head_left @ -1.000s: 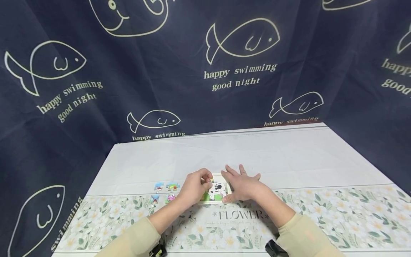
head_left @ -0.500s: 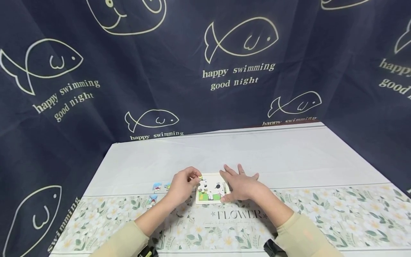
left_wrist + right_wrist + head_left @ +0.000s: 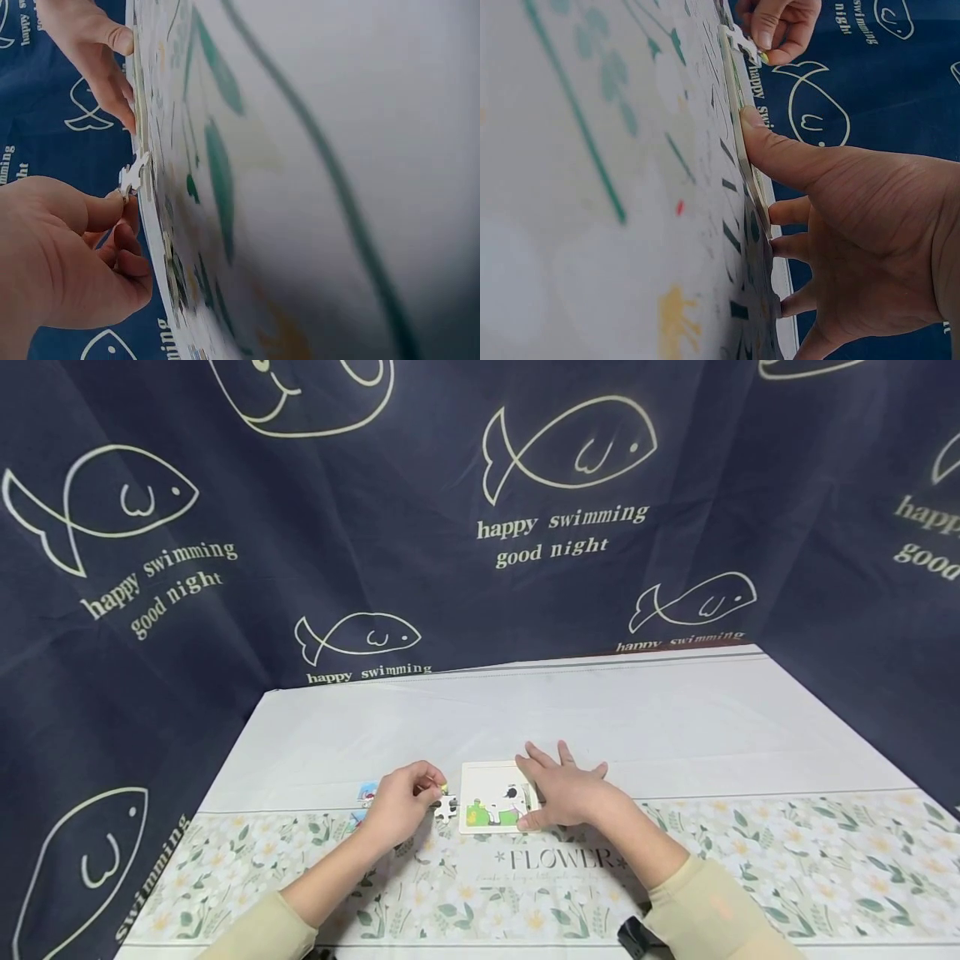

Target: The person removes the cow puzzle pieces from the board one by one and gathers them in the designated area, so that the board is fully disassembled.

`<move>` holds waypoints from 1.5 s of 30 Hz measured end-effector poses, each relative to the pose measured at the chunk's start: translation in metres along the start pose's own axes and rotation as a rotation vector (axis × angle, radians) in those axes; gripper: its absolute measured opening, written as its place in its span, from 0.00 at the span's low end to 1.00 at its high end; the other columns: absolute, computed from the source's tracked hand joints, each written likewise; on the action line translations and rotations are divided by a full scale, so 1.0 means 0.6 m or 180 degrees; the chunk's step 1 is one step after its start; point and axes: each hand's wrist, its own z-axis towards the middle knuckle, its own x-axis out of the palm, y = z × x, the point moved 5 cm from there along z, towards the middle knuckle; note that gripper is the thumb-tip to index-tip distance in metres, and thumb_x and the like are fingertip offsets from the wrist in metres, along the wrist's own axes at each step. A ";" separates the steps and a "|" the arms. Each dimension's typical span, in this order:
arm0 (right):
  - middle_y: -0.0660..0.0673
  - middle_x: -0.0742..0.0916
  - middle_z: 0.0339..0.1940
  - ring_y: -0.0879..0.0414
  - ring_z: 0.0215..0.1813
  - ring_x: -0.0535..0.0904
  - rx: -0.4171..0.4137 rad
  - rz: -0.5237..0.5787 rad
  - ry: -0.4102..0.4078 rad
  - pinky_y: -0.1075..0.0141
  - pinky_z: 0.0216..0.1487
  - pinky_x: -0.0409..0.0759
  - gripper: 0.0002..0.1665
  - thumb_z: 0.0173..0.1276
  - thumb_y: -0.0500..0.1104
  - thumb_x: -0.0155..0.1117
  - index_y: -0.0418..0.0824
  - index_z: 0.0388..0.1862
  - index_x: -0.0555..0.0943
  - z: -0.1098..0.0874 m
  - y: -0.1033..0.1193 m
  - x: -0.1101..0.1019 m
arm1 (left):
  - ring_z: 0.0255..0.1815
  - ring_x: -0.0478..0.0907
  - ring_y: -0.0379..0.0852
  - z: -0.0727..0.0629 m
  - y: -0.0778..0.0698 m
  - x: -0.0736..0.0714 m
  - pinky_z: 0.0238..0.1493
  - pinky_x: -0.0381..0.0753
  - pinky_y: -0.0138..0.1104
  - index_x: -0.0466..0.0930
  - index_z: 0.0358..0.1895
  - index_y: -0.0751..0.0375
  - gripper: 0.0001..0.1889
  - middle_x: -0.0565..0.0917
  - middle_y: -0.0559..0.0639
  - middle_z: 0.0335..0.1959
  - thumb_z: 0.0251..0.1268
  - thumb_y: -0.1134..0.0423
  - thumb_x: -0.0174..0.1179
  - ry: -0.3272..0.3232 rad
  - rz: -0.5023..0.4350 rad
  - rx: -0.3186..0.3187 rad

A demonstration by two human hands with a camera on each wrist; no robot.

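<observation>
Just off the left edge of the board (image 3: 491, 768), a white puzzle piece (image 3: 446, 810) is pinched between thumb and fingers of the left hand (image 3: 403, 798); whether it touches the tablecloth (image 3: 637, 735) is hard to tell. So the board lies to the right of that hand, while the right hand (image 3: 566, 789) is nearer, spread over the board's right end, fingers straight and apart. Bluish pieces (image 3: 366, 792) lie farther left of the board.
</observation>
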 end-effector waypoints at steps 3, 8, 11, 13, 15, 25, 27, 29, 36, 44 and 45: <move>0.43 0.55 0.83 0.26 0.79 0.41 0.0003 0.0006 0.0009 0.14 0.53 0.41 0.61 0.54 0.66 0.75 0.45 0.81 0.60 0.000 0.000 0.000 | 0.29 0.76 0.41 -0.004 0.003 -0.004 0.30 0.76 0.34 0.82 0.39 0.58 0.05 0.81 0.44 0.30 0.68 0.73 0.63 -0.0008 0.0068 0.0013; 0.44 0.55 0.83 0.27 0.79 0.41 0.0006 -0.0003 0.0009 0.14 0.53 0.41 0.62 0.54 0.67 0.75 0.45 0.81 0.60 0.002 0.000 0.000 | 0.30 0.77 0.41 -0.010 0.010 -0.011 0.32 0.77 0.34 0.81 0.39 0.59 0.05 0.82 0.45 0.31 0.68 0.73 0.63 -0.0010 0.0137 0.0013; 0.44 0.55 0.84 0.27 0.79 0.42 0.0011 -0.0018 0.0011 0.14 0.53 0.41 0.62 0.53 0.68 0.75 0.46 0.81 0.60 0.003 -0.001 0.001 | 0.30 0.77 0.42 -0.013 0.011 -0.016 0.32 0.78 0.34 0.81 0.38 0.60 0.05 0.82 0.46 0.30 0.68 0.74 0.63 -0.0010 0.0137 0.0023; 0.44 0.55 0.83 0.27 0.79 0.41 0.0011 -0.0018 0.0008 0.14 0.53 0.41 0.62 0.53 0.68 0.75 0.46 0.81 0.60 0.003 -0.001 0.001 | 0.30 0.77 0.42 -0.014 0.012 -0.018 0.31 0.78 0.34 0.81 0.38 0.61 0.04 0.82 0.46 0.30 0.68 0.74 0.63 -0.0008 0.0135 0.0025; 0.44 0.55 0.83 0.27 0.79 0.41 0.0016 -0.0015 0.0010 0.14 0.53 0.41 0.62 0.53 0.67 0.75 0.46 0.81 0.60 0.002 -0.002 0.001 | 0.29 0.76 0.41 -0.015 0.011 -0.019 0.31 0.77 0.33 0.81 0.38 0.62 0.04 0.81 0.47 0.29 0.68 0.74 0.63 0.0000 0.0137 0.0021; 0.43 0.56 0.83 0.26 0.79 0.42 0.0013 -0.0005 0.0007 0.14 0.53 0.41 0.62 0.53 0.67 0.75 0.45 0.81 0.60 0.002 -0.001 0.001 | 0.27 0.73 0.41 -0.016 0.014 -0.018 0.27 0.75 0.32 0.82 0.39 0.62 0.03 0.79 0.45 0.28 0.68 0.73 0.63 0.0054 0.0230 -0.0005; 0.43 0.56 0.83 0.26 0.79 0.42 0.0019 -0.0012 0.0004 0.14 0.53 0.42 0.62 0.53 0.67 0.75 0.45 0.81 0.60 0.002 -0.001 0.001 | 0.27 0.73 0.41 -0.015 0.016 -0.016 0.28 0.75 0.32 0.82 0.39 0.61 0.04 0.79 0.45 0.28 0.68 0.73 0.63 0.0063 0.0262 -0.0005; 0.43 0.56 0.83 0.26 0.79 0.42 0.0022 -0.0019 0.0005 0.14 0.53 0.42 0.62 0.53 0.67 0.75 0.45 0.81 0.60 0.002 0.000 0.001 | 0.27 0.73 0.41 -0.015 0.016 -0.016 0.28 0.75 0.32 0.82 0.39 0.60 0.04 0.79 0.44 0.28 0.68 0.73 0.63 0.0066 0.0285 -0.0005; 0.42 0.56 0.83 0.25 0.79 0.42 -0.0011 0.0007 -0.0016 0.14 0.53 0.41 0.62 0.53 0.66 0.75 0.44 0.81 0.60 0.000 0.001 -0.001 | 0.29 0.74 0.41 -0.014 0.012 -0.016 0.31 0.76 0.33 0.82 0.37 0.57 0.05 0.79 0.43 0.28 0.65 0.71 0.67 0.0001 0.0323 -0.0010; 0.42 0.56 0.83 0.25 0.78 0.42 -0.0029 0.0012 -0.0025 0.14 0.53 0.41 0.62 0.54 0.66 0.75 0.44 0.81 0.60 -0.002 0.000 -0.002 | 0.26 0.72 0.42 -0.013 -0.006 -0.002 0.27 0.74 0.32 0.82 0.36 0.56 0.04 0.78 0.43 0.28 0.65 0.69 0.68 0.0174 0.0145 0.0014; 0.42 0.56 0.83 0.25 0.78 0.42 -0.0025 0.0006 -0.0022 0.14 0.53 0.41 0.62 0.54 0.66 0.75 0.44 0.81 0.60 -0.001 0.000 -0.002 | 0.26 0.72 0.42 -0.013 -0.009 0.001 0.26 0.73 0.32 0.82 0.36 0.56 0.04 0.78 0.43 0.28 0.66 0.69 0.67 0.0211 0.0105 0.0031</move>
